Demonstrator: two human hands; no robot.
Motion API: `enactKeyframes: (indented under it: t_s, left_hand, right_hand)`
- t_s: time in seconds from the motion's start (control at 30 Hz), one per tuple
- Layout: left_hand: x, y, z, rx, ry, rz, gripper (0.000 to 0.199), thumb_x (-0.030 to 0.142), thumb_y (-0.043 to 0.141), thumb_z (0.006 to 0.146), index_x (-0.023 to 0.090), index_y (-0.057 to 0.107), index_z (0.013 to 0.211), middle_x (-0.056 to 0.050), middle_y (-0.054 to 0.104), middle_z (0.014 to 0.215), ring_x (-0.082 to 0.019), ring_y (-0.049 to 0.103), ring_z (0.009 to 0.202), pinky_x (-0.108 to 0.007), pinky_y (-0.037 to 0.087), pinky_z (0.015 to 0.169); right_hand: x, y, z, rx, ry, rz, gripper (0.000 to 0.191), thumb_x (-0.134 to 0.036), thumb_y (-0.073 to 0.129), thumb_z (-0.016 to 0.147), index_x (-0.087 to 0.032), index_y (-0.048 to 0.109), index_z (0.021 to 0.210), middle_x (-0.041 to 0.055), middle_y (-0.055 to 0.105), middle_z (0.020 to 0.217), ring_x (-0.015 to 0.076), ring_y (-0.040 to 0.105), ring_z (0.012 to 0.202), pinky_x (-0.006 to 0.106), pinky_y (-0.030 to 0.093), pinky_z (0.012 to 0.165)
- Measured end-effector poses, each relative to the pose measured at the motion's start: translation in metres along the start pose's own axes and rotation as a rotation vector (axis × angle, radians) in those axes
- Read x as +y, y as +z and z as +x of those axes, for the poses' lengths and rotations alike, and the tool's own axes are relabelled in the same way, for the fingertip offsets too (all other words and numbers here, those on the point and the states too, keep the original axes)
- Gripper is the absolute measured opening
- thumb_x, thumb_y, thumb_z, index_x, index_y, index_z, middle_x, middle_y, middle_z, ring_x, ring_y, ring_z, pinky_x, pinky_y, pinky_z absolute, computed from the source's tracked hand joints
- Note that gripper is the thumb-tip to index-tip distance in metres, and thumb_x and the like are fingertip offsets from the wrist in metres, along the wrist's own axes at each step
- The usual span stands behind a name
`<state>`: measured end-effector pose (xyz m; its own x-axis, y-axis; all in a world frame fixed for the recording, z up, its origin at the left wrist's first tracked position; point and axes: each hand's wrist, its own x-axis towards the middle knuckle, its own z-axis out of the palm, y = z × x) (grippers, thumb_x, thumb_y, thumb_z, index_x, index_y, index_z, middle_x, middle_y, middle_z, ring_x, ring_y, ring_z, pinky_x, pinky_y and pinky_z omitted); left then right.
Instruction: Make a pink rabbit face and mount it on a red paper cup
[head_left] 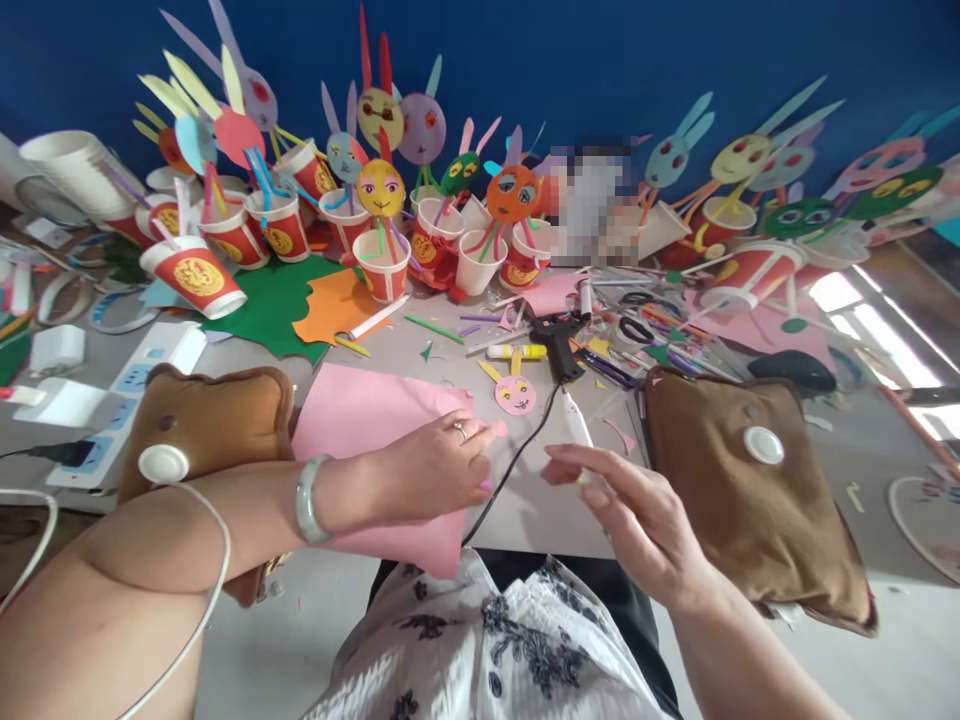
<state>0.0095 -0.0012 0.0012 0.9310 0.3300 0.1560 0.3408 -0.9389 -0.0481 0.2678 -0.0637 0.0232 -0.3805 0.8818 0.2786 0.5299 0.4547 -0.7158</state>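
My left hand (435,465) reaches over a pink paper sheet (360,420), fingers bent together, with a small pink paper piece (491,428) at the fingertips. To its right, my right hand (645,515) is raised near the table's front edge, thumb and fingers close together. Something small and pale shows between them, too small to name. A white pen-like object (576,422) is seen just behind those fingers. Beyond both hands lies a pink round face with yellow ears (516,394), beside a black glue gun (559,345) with its cable running forward.
Brown cushion-like pads (750,490) flank the work area. Red and white paper cups (279,228) with paper rabbit faces line the back. Scissors (637,328), pens and scraps lie at centre right; a power strip (157,355) is at left. A white cable (227,560) crosses my left arm.
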Motion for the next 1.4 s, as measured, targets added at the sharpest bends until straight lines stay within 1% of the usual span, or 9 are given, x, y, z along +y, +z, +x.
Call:
enactKeyframes:
  t_s: [0.07,0.13,0.23,0.33,0.53,0.7,0.87,1.07,1.4]
  left_hand:
    - [0.001,0.003,0.000,0.006,0.016,0.008,0.033,0.039,0.050,0.104,0.013,0.070,0.105,-0.017,0.064,0.135,-0.027,0.062,0.118,-0.041,0.046,0.103]
    - [0.002,0.006,-0.001,0.036,0.022,0.002,0.034,0.038,0.049,0.105,0.013,0.070,0.103,-0.019,0.064,0.135,-0.029,0.062,0.119,-0.044,0.046,0.104]
    - [0.003,0.010,-0.003,0.072,0.003,-0.032,0.036,0.039,0.049,0.105,0.010,0.068,0.113,-0.021,0.062,0.138,-0.029,0.061,0.121,-0.047,0.044,0.109]
    - [0.004,0.011,-0.004,0.066,-0.021,-0.048,0.037,0.040,0.047,0.105,0.011,0.068,0.115,-0.019,0.063,0.137,-0.028,0.060,0.125,-0.049,0.040,0.116]
    - [0.008,0.004,-0.001,0.051,-0.017,-0.031,0.036,0.036,0.048,0.105,0.008,0.069,0.114,-0.020,0.066,0.133,-0.031,0.058,0.129,-0.049,0.039,0.117]
    - [0.008,-0.005,-0.001,0.038,0.052,-0.022,0.032,0.033,0.050,0.101,0.011,0.071,0.108,-0.019,0.072,0.118,-0.032,0.064,0.116,-0.051,0.041,0.112]
    - [0.012,-0.003,-0.003,0.070,0.003,-0.029,0.033,0.035,0.050,0.100,0.010,0.071,0.101,-0.022,0.070,0.122,-0.033,0.065,0.116,-0.050,0.038,0.115]
    - [0.015,0.002,-0.004,0.067,-0.023,-0.054,0.039,0.039,0.057,0.096,0.006,0.070,0.111,-0.027,0.063,0.133,-0.036,0.061,0.123,-0.051,0.038,0.115]
    - [0.010,-0.001,-0.004,0.059,-0.017,-0.074,0.032,0.034,0.050,0.100,0.011,0.071,0.106,-0.020,0.068,0.129,-0.032,0.061,0.120,-0.049,0.040,0.112]
  right_hand:
    - [0.001,0.009,0.005,-0.059,-0.037,-0.051,0.043,-0.045,0.041,0.105,-0.023,0.055,0.139,0.0110,0.075,0.113,0.0254,0.072,0.099,0.038,0.058,0.081]
    - [0.004,0.016,0.010,-0.064,-0.070,-0.195,0.051,-0.052,0.049,0.100,-0.019,0.054,0.139,0.0150,0.073,0.116,0.0297,0.070,0.099,0.046,0.056,0.084]
    - [0.010,0.027,0.016,-0.016,-0.115,-0.390,0.043,-0.037,0.061,0.092,-0.018,0.056,0.130,0.0148,0.074,0.112,0.0308,0.070,0.098,0.050,0.052,0.088]
    - [0.013,0.034,0.019,-0.002,-0.187,-0.422,0.039,-0.027,0.059,0.089,-0.018,0.053,0.127,0.0145,0.074,0.117,0.0313,0.069,0.110,0.050,0.049,0.094]
    - [0.019,0.041,0.021,0.000,-0.230,-0.444,0.040,-0.037,0.059,0.094,-0.018,0.053,0.128,0.0130,0.076,0.115,0.0299,0.070,0.106,0.048,0.047,0.095]
    - [0.025,0.042,0.020,-0.003,-0.268,-0.465,0.043,-0.042,0.060,0.097,-0.016,0.055,0.130,0.0148,0.075,0.119,0.0302,0.070,0.103,0.046,0.050,0.088]
    - [0.027,0.040,0.020,-0.011,-0.273,-0.452,0.046,-0.040,0.063,0.096,-0.016,0.054,0.134,0.0140,0.076,0.117,0.0303,0.070,0.103,0.044,0.054,0.084]
    - [0.030,0.040,0.020,0.000,-0.279,-0.431,0.046,-0.041,0.062,0.097,-0.016,0.054,0.134,0.0141,0.077,0.113,0.0305,0.071,0.102,0.045,0.056,0.084]
    - [0.031,0.039,0.022,0.000,-0.274,-0.396,0.046,-0.041,0.062,0.096,-0.017,0.055,0.135,0.0137,0.077,0.108,0.0298,0.072,0.100,0.045,0.057,0.085]
